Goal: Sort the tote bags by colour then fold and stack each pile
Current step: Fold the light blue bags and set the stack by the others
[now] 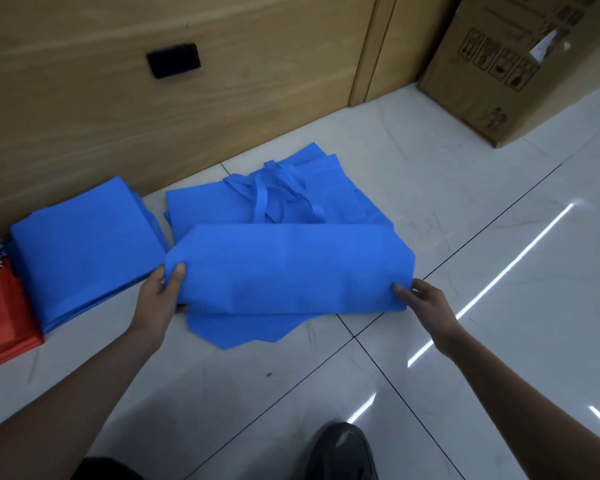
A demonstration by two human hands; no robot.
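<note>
The left hand point(163, 296) pinches the left end of a half-folded blue tote bag point(291, 268), thumb on top and fingers under the cloth; the right hand point(426, 303) pinches its right end the same way. The bag lies across the near part of a loose pile of blue bags point(222, 206) on the tiled floor point(430, 188), with their handles point(274, 188) tangled on the far side. Just left sits a stack of folded blue bags point(84, 251), and left of that, red bags point(0, 317). A wooden cabinet point(222, 98) stands behind, a cardboard box point(520, 81) at far right
</note>
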